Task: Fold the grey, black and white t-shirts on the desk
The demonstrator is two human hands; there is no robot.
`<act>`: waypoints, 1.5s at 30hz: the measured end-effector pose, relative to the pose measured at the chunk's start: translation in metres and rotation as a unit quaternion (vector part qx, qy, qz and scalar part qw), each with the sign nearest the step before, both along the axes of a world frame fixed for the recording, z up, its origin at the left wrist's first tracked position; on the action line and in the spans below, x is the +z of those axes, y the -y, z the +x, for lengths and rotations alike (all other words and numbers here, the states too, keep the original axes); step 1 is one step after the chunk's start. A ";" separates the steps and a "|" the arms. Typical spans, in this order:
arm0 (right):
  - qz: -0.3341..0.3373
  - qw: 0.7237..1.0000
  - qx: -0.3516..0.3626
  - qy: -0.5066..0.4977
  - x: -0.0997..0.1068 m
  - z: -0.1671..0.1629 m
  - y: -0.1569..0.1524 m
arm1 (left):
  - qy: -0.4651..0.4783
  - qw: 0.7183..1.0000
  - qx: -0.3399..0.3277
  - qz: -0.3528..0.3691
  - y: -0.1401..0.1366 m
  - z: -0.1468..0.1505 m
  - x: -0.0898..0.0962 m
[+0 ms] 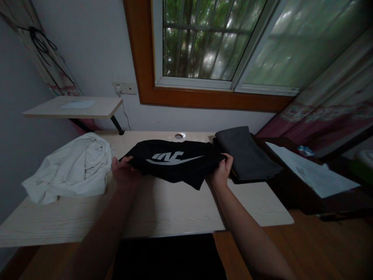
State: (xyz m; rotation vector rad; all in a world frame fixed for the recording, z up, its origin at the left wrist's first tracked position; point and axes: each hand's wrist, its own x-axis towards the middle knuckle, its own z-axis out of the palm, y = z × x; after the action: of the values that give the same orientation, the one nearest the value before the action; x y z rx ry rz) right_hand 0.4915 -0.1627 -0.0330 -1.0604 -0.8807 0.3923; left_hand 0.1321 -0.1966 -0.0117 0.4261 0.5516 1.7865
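Observation:
A black T-shirt [175,171] with a white printed logo is stretched out sideways above the desk, partly folded, its lower edge hanging unevenly. At its left end, my left hand [126,171] grips the cloth between thumb and fingers. My right hand [223,171] pinches the opposite end. To the left of my left hand lies a crumpled white garment [75,167]. Just beyond my right hand rests a stack of folded dark grey and black clothes [244,151]. Whether the shirt's underside touches the desk is hard to see.
The pale wooden desk [175,214] has a round cable hole [178,136] at the back. A raised shelf [72,111] stands at the back left, with paper on it. On the right, a dark surface holds a paper sheet [314,171]. A window [212,42] is behind.

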 end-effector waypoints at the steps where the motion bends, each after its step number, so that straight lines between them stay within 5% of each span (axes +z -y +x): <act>1: -0.004 1.000 0.001 -0.018 -0.001 0.002 -0.001 | -0.004 1.000 0.009 0.017 -0.001 -0.002 0.000; 4: -0.031 0.999 0.006 -0.035 -0.002 0.010 -0.005 | -0.010 0.999 0.029 0.040 -0.004 -0.004 0.002; 8: -0.083 0.996 0.034 -0.004 0.002 0.016 -0.005 | -0.144 0.985 0.084 -0.049 -0.012 0.007 -0.003; 10: -0.105 0.991 0.074 0.031 0.005 0.015 -0.003 | -0.309 0.942 0.100 -0.079 -0.015 0.016 -0.009; 14: -0.159 0.970 0.178 0.052 0.011 0.008 0.003 | -0.596 0.801 0.047 -0.023 -0.013 0.032 -0.020; 18: -0.177 0.957 0.222 0.063 0.013 0.001 0.005 | -0.699 0.713 0.049 0.011 -0.011 0.034 -0.027; 24: -0.187 0.941 0.272 0.074 0.008 0.001 0.004 | -0.761 0.644 0.067 -0.041 -0.018 0.010 -0.030; 39: -0.197 0.925 0.324 0.034 0.018 0.005 0.011 | -0.782 0.590 0.108 -0.170 -0.018 -0.023 -0.019; 43: -0.181 0.937 0.296 0.031 0.018 0.010 0.009 | -0.769 0.604 0.098 -0.182 -0.017 -0.024 -0.018; 45: -0.179 0.942 0.282 0.029 0.016 0.011 0.009 | -0.739 0.642 0.112 -0.168 -0.016 -0.024 -0.017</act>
State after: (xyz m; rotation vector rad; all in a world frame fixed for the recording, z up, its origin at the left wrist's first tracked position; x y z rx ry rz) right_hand 0.5029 -0.1718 -0.0172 -1.1413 -1.1952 1.0365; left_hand 0.1085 -0.1809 -0.0288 1.6113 2.0925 1.0985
